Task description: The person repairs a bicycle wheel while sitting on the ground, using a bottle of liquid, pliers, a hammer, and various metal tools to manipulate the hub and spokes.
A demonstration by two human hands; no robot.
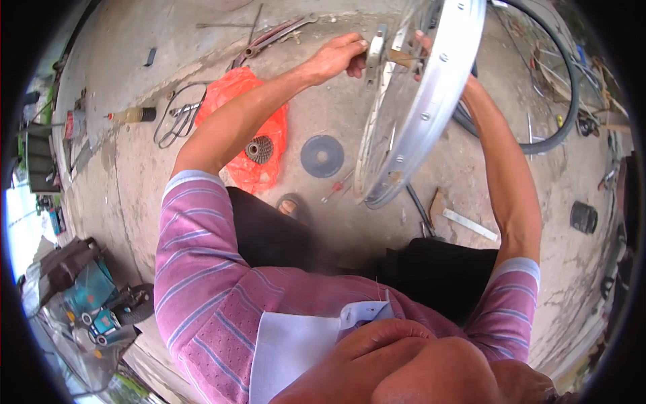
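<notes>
A silver bicycle wheel (441, 74) stands tilted above the concrete floor, its rim toward me. My left hand (340, 55) is on its left side, fingers curled in against a narrow silver metal part (377, 57) next to the hub. The brownish hub (402, 58) shows between the spokes. From the right, my right hand (424, 46) reaches in behind the rim. Its fingertips are bent beside the hub; the rim hides the rest. Below the wheel lies a grey disc (321, 156). A sprocket cluster (258, 149) sits on an orange-red plastic bag (232, 91) under my left forearm.
A black tyre (572, 87) lies at the right. A flat metal bar (471, 224) and a red-handled tool (336, 186) are on the floor near my knees. Spanners (282, 30) lie at the back. A yellowish bottle-shaped item (132, 115) and a dark cylinder (583, 217) are farther out.
</notes>
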